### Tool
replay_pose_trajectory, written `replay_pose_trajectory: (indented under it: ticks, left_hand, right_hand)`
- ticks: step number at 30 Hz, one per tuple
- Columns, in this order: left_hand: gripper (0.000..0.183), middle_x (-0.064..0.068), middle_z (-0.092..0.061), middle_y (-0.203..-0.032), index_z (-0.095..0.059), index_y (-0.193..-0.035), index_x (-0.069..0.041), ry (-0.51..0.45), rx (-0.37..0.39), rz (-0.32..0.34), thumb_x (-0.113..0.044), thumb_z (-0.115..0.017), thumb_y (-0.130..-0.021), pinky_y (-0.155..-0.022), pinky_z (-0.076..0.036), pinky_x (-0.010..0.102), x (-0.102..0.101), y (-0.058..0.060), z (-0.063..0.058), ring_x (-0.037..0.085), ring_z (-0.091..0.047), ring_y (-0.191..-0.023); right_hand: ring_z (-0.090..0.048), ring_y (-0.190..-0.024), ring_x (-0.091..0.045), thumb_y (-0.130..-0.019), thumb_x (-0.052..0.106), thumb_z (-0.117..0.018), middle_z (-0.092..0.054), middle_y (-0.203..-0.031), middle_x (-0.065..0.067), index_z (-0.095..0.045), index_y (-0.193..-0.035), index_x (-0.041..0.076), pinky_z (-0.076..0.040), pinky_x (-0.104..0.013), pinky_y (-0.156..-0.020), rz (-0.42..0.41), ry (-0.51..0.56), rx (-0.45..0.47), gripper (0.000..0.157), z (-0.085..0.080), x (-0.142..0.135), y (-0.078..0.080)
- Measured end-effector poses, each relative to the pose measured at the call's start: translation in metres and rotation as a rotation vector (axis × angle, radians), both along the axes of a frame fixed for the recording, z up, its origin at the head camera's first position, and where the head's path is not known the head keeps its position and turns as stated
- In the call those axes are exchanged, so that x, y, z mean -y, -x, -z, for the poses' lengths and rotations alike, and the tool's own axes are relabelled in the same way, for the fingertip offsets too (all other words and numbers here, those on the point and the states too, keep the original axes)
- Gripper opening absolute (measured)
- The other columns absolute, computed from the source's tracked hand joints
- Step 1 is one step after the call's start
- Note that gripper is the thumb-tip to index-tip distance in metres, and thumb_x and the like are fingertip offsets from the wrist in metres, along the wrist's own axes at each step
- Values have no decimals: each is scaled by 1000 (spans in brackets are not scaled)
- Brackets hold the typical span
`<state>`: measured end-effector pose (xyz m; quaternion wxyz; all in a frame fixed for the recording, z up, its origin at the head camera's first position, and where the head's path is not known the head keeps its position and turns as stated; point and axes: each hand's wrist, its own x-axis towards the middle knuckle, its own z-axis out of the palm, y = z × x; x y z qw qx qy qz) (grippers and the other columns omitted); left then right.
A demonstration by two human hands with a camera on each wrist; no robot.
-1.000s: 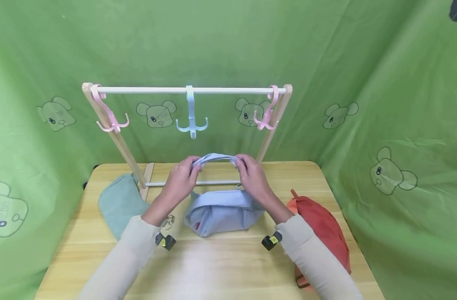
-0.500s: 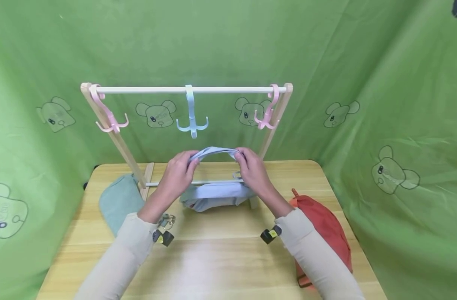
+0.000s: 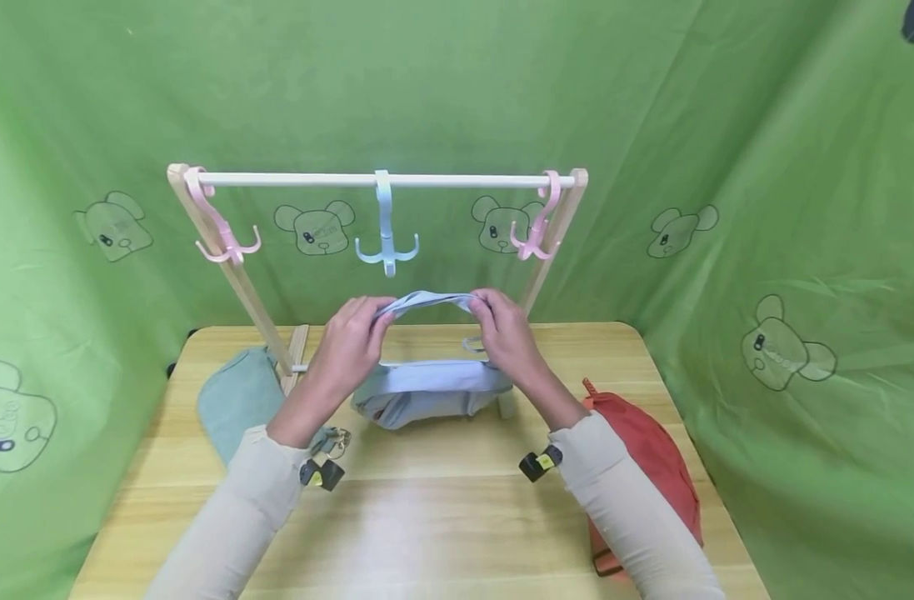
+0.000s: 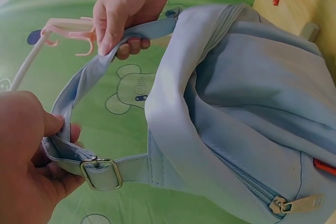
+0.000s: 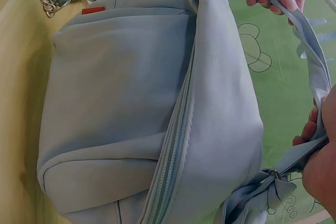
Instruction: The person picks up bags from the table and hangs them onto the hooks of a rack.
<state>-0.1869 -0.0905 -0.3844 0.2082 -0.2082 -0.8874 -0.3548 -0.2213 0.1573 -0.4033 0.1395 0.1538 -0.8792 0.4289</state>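
Observation:
A light blue bag (image 3: pixel 437 387) with zips and a buckled strap hangs below both hands. My left hand (image 3: pixel 349 337) grips the left part of its strap (image 4: pixel 86 80), close to a metal buckle (image 4: pixel 101 174) in the left wrist view. The right hand (image 3: pixel 504 333) pinches the strap's other side, thumb on top. Between the hands the strap arches up, just below a light blue hook (image 3: pixel 387 242) on the rack's rail in the head view. The bag body (image 5: pixel 121 93) shows its front pocket and a small red tag (image 5: pixel 93 10) in the right wrist view.
A rack with a white top rail (image 3: pixel 299 179) carries two pink hooks (image 3: pixel 230 246) near its ends. On the wooden table (image 3: pixel 427 533) lie a teal bag (image 3: pixel 239 400) at left and a red bag (image 3: pixel 644 450) at right. Green curtain (image 3: pixel 457 92) surrounds it all.
Both hands have risen a little with the strap, and the blue bag has lifted and moved toward the rack. The hands still hold the strap; the other bags have not moved.

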Motion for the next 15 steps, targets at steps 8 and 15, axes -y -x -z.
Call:
replay_pose_trajectory:
  ticks: [8, 15]
  left_hand:
    - [23, 18, -75, -100, -70, -119, 5, 17, -98, 2, -9, -62, -102, -81, -63, 38, 1, -3, -9, 30, -68, -93]
    - [19, 19, -75, -98, -71, -114, 6, 24, -220, 9, -5, -64, -100, -79, -63, 38, 3, -4, -15, 32, -68, -91]
  right_hand:
    - [-55, -79, -22, -109, 19, -52, -62, -90, -12, -65, -115, -1, -55, -33, -74, -21, -2, -13, 25, -8, -1, 2]
    - [-54, -77, -20, -109, 23, -52, -63, -91, -10, -66, -113, 1, -54, -32, -72, -8, 24, 6, 26, -15, 1, 3]
